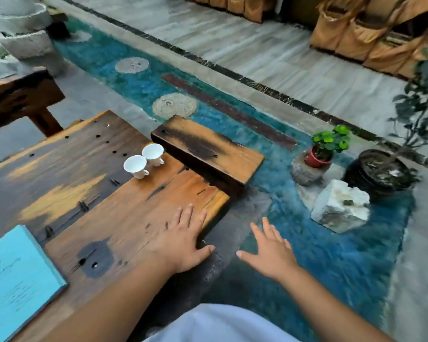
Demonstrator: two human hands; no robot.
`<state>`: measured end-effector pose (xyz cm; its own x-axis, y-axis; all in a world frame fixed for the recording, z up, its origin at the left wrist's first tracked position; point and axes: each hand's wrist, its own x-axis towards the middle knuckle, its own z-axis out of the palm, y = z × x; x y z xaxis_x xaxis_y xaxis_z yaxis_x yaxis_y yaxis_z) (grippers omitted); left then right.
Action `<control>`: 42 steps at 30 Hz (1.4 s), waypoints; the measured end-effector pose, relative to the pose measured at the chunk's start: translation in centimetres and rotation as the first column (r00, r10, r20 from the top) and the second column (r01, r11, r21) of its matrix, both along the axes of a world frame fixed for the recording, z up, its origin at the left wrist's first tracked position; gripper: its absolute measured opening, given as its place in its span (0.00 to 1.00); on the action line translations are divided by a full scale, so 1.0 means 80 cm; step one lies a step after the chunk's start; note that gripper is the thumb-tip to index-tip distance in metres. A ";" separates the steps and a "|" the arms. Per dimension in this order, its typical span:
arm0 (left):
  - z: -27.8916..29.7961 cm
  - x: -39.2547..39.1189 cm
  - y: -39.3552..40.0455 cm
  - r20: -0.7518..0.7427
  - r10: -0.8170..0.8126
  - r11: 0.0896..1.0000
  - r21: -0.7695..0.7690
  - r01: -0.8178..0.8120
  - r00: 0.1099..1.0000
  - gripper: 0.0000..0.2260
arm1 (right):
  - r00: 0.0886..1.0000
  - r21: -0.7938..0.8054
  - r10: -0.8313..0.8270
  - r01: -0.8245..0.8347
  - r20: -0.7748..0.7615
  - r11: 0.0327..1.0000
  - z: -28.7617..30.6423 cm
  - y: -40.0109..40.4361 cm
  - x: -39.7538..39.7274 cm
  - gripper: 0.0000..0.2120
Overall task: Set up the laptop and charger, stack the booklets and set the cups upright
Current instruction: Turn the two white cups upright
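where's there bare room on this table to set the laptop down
The widest bare stretch of the table lies between the two white cups and the blue booklet. A smaller free patch sits between the cups and the left hand, which rests flat near the table's right edge. The right hand hovers off the table, over the rug.

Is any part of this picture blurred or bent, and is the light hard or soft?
Head view: right edge smeared, the tall plant and rug blurred; the two cups and left hand are sharper; wide-angle lens bends the floor stripe; light is soft, without glare or hard shadows.
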<state>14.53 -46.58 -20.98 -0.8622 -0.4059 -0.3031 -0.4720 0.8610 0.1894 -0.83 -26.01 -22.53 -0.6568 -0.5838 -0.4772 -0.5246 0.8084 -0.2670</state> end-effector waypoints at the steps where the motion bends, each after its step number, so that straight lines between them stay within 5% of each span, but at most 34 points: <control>1: -0.003 -0.016 0.014 -0.003 -0.029 1.000 -0.006 0.029 1.000 0.42 | 0.999 0.005 -0.034 0.034 0.004 0.999 0.000 0.020 -0.009 0.49; 11: -0.028 -0.110 0.079 -0.003 -0.185 0.983 -0.007 0.185 0.983 0.41 | 0.973 0.057 -0.228 0.225 0.045 0.973 -0.005 0.130 -0.068 0.47; 21: -0.045 -0.178 -0.006 0.024 -0.182 0.983 0.027 0.181 0.983 0.42 | 0.974 0.113 -0.215 0.207 0.066 0.972 -0.019 0.046 -0.127 0.46; 32: -0.033 -0.148 -0.150 0.044 0.188 0.969 0.154 -0.192 0.981 0.39 | 0.990 0.114 0.121 -0.128 0.069 0.985 -0.016 -0.157 -0.184 0.45; 42: -0.027 -0.069 -0.231 0.017 0.661 0.733 0.199 -0.651 0.750 0.38 | 0.815 0.024 0.577 -0.579 0.050 0.815 -0.017 -0.387 -0.186 0.46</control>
